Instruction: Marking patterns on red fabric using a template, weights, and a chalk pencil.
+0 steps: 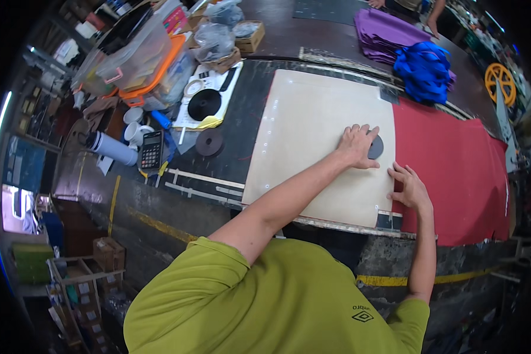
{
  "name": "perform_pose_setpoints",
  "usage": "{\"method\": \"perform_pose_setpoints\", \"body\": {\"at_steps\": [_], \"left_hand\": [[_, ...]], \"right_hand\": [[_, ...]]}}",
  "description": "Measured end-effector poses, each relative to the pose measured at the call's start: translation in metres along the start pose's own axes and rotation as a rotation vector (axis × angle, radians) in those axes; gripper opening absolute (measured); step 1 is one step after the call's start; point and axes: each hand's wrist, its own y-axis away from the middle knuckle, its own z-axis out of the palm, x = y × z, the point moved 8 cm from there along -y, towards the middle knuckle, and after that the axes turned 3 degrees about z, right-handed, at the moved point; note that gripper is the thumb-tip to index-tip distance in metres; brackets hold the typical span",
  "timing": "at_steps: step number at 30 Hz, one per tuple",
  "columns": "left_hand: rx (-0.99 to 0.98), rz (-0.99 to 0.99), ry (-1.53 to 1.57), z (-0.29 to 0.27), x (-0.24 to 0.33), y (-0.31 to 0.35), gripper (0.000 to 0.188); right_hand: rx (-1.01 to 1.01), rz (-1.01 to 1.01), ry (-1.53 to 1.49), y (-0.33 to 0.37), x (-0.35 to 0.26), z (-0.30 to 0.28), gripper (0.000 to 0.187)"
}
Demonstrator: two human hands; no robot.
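The cream sheet (312, 135) lay flat on the bench (233, 159), directly in front of the person; the red cloth (454, 171) spread out from the sheet's right edge, and a thin red line at the sheet's upper left suggested that the cloth ran on beneath it.

The left hand (359, 146) rested on the right part of the sheet, partly over a grey disc (377, 147); its fingers were spread, the thumb apart, with the disc showing in the gap between; the disc seemed to serve as a weight, and the hand's press would help keep the sheet from sliding.

The right hand (412, 187) was at the sheet's right edge; its fingers were parted and closed on nothing visible, probably placed there to steady that edge; how firmly they pressed could not be told.

The dark roll (209, 143) and the calculator (151, 149) sat left of the sheet, the blue cloth (425, 71) beyond its far right corner; all three were presumably kept there out of the arms' way.
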Motion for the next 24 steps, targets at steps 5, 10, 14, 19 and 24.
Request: {"method": "perform_pose_setpoints", "body": {"at_steps": [5, 10, 14, 19, 24], "left_hand": [[-0.026, -0.081, -0.247, -0.095, -0.106, 0.087, 0.067], [-0.219, -0.702, -0.646, -0.226, -0.234, 0.251, 0.087], [-0.207, -0.863, -0.292, -0.244, -0.274, 0.303, 0.102], [0.0, -0.674, -0.305, -0.238, -0.275, 0.304, 0.109], [0.133, -0.714, -0.271, -0.237, -0.26, 0.296, 0.108]], "right_hand": [[-0.007, 0.051, -0.011, 0.001, 0.002, 0.001, 0.097], [0.017, 0.002, -0.028, 0.001, 0.0, 0.001, 0.095], [0.019, 0.034, 0.016, 0.0, 0.002, 0.001, 0.093], [0.037, -0.016, -0.009, -0.001, -0.001, 0.001, 0.093], [0.032, -0.021, 0.004, -0.003, 0.004, 0.005, 0.094]]}}
